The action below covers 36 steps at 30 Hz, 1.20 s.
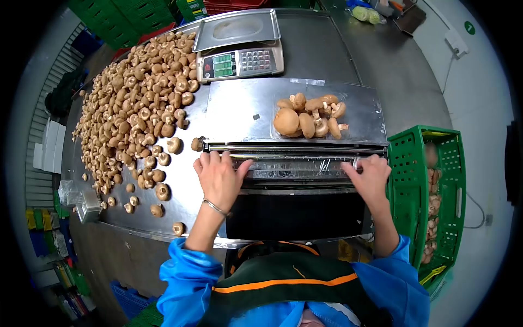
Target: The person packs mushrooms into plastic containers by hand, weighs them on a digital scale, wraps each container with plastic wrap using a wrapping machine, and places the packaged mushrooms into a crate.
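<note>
Both my hands rest at the two ends of a film roll (pixel 289 168) in a metal wrapping machine. My left hand (pixel 218 177) is at the left end, fingers stretched over the roller bar and thumb spread inward. At the right end my right hand (pixel 371 177) has its thumb out toward the clear film. Whether the fingertips pinch the film's edge is hard to see. Beyond the roll, a cluster of shiitake mushrooms (pixel 308 124) in a clear tray sits on the machine's metal top (pixel 239 111). One loose mushroom (pixel 196 144) lies beside my left fingers.
A large heap of mushrooms (pixel 136 103) covers the table's left side. Behind the machine stands a digital scale (pixel 239 62) with a metal pan. At right is a green crate (pixel 408 169) holding packed mushrooms. A dark panel (pixel 294 217) lies in front of the roll.
</note>
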{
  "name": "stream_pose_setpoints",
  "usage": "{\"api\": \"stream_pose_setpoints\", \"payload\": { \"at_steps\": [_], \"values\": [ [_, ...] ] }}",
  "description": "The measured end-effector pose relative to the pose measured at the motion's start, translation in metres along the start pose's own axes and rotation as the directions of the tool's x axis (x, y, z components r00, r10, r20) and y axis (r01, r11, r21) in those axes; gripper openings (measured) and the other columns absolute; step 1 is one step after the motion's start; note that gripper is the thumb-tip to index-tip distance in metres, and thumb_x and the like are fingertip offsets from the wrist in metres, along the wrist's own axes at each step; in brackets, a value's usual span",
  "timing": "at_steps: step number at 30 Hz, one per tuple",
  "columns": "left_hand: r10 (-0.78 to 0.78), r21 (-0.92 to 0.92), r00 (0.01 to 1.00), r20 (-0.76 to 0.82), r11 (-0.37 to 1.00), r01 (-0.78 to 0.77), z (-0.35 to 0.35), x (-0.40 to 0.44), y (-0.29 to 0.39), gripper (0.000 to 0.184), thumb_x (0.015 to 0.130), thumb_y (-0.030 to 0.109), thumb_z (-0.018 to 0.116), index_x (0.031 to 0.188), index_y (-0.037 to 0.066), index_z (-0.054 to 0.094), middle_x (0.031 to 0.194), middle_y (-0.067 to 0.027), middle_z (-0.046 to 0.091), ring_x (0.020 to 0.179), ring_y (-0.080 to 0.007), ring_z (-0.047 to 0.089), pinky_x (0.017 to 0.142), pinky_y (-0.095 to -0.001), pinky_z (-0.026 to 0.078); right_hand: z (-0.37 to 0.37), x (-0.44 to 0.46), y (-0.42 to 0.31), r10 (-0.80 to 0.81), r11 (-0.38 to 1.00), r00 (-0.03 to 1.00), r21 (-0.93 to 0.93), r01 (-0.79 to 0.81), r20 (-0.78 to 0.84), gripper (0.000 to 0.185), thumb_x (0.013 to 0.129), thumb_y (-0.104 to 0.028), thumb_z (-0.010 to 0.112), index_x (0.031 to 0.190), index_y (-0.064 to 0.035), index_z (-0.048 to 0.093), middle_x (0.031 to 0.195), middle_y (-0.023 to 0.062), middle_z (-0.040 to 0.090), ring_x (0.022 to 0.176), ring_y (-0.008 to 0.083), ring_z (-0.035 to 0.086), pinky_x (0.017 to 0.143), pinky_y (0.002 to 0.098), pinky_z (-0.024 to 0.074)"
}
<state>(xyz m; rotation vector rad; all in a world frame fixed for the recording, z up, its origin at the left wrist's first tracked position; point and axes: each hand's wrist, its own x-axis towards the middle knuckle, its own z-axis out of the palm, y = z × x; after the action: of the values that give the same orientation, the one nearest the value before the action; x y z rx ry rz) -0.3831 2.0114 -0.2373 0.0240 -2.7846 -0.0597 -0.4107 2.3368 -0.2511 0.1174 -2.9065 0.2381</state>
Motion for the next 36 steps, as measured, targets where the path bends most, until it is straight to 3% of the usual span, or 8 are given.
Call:
{"api": "stream_pose_setpoints", "payload": {
  "at_steps": [11,16,21,24,28,29,31,36],
  "values": [
    [-0.141,-0.499,0.913,0.382,0.8,0.333,0.021,0.01,-0.006,0.027,0.071,0.03,0.068,0.065,0.004,0.063,0.053,-0.0049,0.054,0.05,-0.0206,0.048,0.052,-0.0335,0.038,0.003,0.01,0.005,0.087,0.865,0.963,0.461,-0.2,0.255,0.027,0.075,-0.027,0.065,0.065,-0.0018,0.06,0.066,0.0097,0.057,0.059,0.0225,0.051,0.057,0.0338,0.039],
    [0.092,-0.424,0.454,0.886,-0.236,0.874,-0.036,-0.028,-0.028,0.019,0.08,0.014,0.055,0.064,0.01,0.046,0.049,0.0058,0.035,0.038,-0.0044,0.03,0.034,-0.0197,0.023,-0.046,-0.038,0.043,-0.164,-0.496,0.617,0.476,-0.726,0.77,0.024,0.089,-0.014,0.048,0.067,-0.008,0.042,0.056,-0.0029,0.036,0.039,0.0011,0.027,0.03,0.0141,0.0164],
    [0.5,-0.411,0.856,0.132,-0.758,0.507,-0.074,-0.009,-0.011,0.036,0.089,0.035,0.039,0.058,0.016,0.04,0.052,0.0031,0.035,0.041,-0.0104,0.037,0.037,-0.0275,0.035,-0.09,-0.017,0.033,-0.617,-0.784,0.781,0.008,-0.62,0.098,0.019,0.088,-0.013,0.043,0.07,-0.0081,0.042,0.068,0.0064,0.047,0.054,0.0143,0.048,0.045,0.0247,0.0372],
    [0.184,-0.521,0.983,-0.011,-0.84,0.151,-0.069,0.098,-0.003,0.038,0.092,0.023,0.031,0.091,0.0,0.061,0.108,-0.014,0.058,0.116,-0.0264,0.043,0.104,-0.0395,0.023,-0.096,0.084,0.034,-0.266,-0.94,0.964,0.228,-0.254,-0.022,0.007,0.083,-0.004,0.049,0.085,-0.009,0.053,0.074,0.0045,0.053,0.084,0.0192,0.056,0.089,0.035,0.0434],
    [0.137,-0.941,0.971,-0.198,0.252,-0.227,0.029,0.202,0.023,0.038,0.092,0.021,0.031,0.092,0.001,0.063,0.11,-0.0161,0.058,0.114,-0.0216,0.048,0.099,-0.0313,0.032,-0.029,0.212,-0.023,0.02,-0.274,0.994,0.955,0.113,-0.112,0.021,0.084,-0.01,0.045,0.078,0.0051,0.059,0.097,0.0191,0.06,0.104,0.0266,0.054,0.094,0.0327,0.0392],
    [0.194,-0.96,0.978,0.078,0.28,0.021,0.042,0.203,0.032,0.037,0.091,0.024,0.032,0.094,0.003,0.062,0.112,-0.0131,0.058,0.114,-0.0195,0.048,0.096,-0.0297,0.035,0.001,0.218,-0.025,-0.138,0.482,0.959,0.829,0.284,-0.248,0.023,0.084,-0.015,0.047,0.081,0.0031,0.061,0.1,0.0131,0.061,0.097,0.0226,0.057,0.086,0.028,0.0432],
    [0.303,-0.895,0.919,0.251,0.435,0.101,0.1,0.2,0.033,0.04,0.088,0.025,0.032,0.096,0.001,0.062,0.114,-0.0137,0.057,0.119,-0.0239,0.044,0.099,-0.0309,0.033,0.054,0.214,-0.023,-0.407,0.776,0.905,0.57,0.271,0.124,0.023,0.085,-0.017,0.049,0.092,0.0007,0.061,0.102,0.0074,0.06,0.092,0.017,0.058,0.082,0.025,0.0438],
    [0.52,-0.87,0.699,0.49,0.25,0.424,0.068,0.177,0.022,0.036,0.092,0.026,0.04,0.103,-0.001,0.06,0.116,-0.0131,0.055,0.11,-0.0188,0.049,0.092,-0.0271,0.038,0.018,0.187,-0.016,-0.332,0.461,0.669,0.734,-0.5,0.665,0.031,0.088,-0.024,0.049,0.103,0.0002,0.059,0.106,0.0089,0.058,0.099,0.0147,0.054,0.085,0.0267,0.0439]
  ]
}}
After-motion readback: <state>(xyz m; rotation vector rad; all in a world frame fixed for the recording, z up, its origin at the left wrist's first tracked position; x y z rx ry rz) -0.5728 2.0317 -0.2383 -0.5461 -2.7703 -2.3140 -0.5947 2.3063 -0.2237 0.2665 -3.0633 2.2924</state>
